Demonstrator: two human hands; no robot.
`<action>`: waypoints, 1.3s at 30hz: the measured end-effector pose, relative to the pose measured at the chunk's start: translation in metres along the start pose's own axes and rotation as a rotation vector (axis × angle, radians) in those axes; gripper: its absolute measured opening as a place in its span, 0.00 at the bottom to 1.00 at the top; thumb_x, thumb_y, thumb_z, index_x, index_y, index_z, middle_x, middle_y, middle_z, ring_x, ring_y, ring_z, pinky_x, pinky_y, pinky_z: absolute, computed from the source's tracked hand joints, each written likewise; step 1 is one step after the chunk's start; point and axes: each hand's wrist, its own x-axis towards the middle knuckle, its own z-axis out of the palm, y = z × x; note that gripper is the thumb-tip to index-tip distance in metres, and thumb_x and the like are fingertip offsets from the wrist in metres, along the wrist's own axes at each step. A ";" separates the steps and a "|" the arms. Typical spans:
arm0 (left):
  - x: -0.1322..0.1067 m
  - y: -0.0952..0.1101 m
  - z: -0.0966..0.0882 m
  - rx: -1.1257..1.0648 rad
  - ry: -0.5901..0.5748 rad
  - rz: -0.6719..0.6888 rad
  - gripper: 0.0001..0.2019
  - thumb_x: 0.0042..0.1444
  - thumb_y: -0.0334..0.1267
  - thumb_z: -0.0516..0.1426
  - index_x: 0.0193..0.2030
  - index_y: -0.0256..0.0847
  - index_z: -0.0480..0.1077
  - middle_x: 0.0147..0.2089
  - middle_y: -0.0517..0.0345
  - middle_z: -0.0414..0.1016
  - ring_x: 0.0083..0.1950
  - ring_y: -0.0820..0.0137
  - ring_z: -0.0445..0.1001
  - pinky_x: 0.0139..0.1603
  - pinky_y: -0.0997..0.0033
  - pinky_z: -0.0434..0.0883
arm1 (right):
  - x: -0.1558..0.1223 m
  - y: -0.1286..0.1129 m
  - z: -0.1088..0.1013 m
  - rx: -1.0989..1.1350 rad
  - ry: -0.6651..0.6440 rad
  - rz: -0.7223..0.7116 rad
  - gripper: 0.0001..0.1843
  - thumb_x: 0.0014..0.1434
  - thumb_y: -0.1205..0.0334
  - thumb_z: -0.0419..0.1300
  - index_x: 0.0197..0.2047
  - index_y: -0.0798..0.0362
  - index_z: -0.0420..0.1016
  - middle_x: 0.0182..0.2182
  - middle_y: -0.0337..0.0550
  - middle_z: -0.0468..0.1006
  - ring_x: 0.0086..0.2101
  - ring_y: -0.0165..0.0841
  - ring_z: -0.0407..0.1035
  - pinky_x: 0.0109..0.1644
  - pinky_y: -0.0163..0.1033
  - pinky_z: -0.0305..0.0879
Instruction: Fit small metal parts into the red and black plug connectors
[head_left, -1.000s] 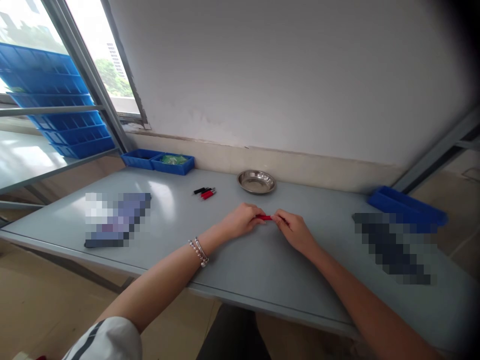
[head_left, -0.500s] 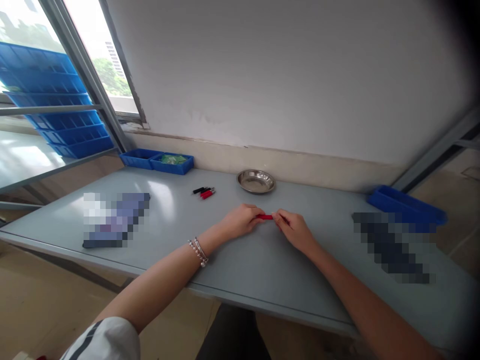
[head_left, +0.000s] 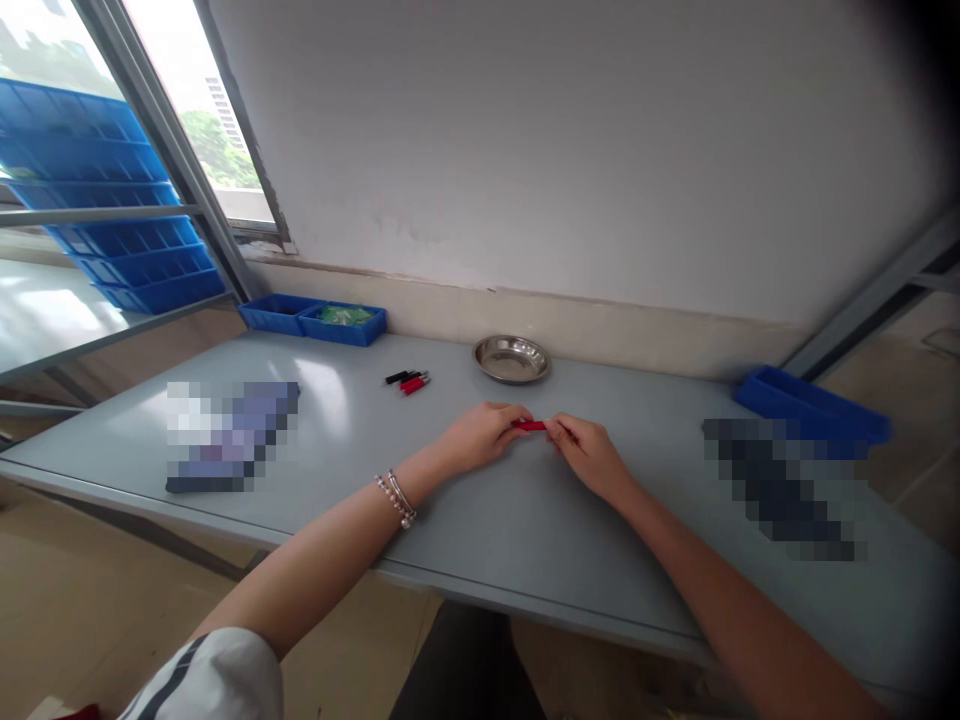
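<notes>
Between my two hands a slim red pen-shaped piece (head_left: pixel 532 426) lies roughly level, just above the grey table (head_left: pixel 480 520). My left hand (head_left: pixel 491 435) is closed on its left end, with the fingertips pinched together. At the right end my right hand (head_left: pixel 589 450) pinches it, and the fingers hide that tip. Beyond my left hand, several similar pieces lie in a small group: black ones (head_left: pixel 396 378) and red ones (head_left: pixel 412 386), with thin metallic ends showing. A round shallow steel dish (head_left: pixel 512 360) stands behind my hands, near the wall.
Two blue bins (head_left: pixel 276 313) stand at the back left; the right one of them holds green-and-clear plastic packaging (head_left: pixel 345 316). Another blue bin (head_left: pixel 814 408) sits at the right. Pixelated items lie at both sides. Stacked blue crates (head_left: pixel 142 240) fill the rack beside the window.
Both hands keep their hold on the red piece, with only a very slight shift of the fingers. The whole view has moved a little.
</notes>
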 end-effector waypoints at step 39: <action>0.000 0.004 -0.004 -0.015 -0.037 -0.027 0.11 0.59 0.38 0.45 0.44 0.39 0.65 0.40 0.53 0.71 0.38 0.70 0.70 0.38 0.74 0.65 | 0.000 -0.001 -0.003 0.363 0.035 0.123 0.08 0.48 0.59 0.58 0.32 0.53 0.68 0.26 0.41 0.75 0.28 0.31 0.69 0.34 0.37 0.64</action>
